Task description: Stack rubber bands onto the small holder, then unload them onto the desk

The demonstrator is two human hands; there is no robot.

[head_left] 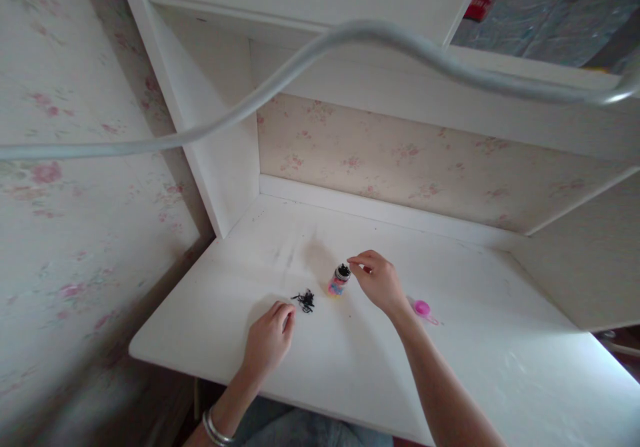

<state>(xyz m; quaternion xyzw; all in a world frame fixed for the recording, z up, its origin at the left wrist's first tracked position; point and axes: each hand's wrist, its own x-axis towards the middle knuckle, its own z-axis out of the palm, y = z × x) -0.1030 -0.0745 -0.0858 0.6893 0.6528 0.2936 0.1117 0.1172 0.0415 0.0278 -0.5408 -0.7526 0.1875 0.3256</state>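
A small bottle (339, 282) with a colourful label stands on the white desk (450, 340), its open mouth filled with black bits. My right hand (377, 279) hovers just right of the bottle's mouth, fingers pinched together; what they hold, if anything, is too small to see. A little heap of tiny black pieces (304, 300) lies on the desk left of the bottle. My left hand (270, 337) rests on the desk just below and left of that heap, fingers curled loosely. A bracelet shows on my left wrist.
A pink round lid (423, 309) lies on the desk behind my right forearm. White shelf walls enclose the desk at left and back. A grey cable (310, 54) hangs across the view close to the camera. Flowered wallpaper covers the left wall.
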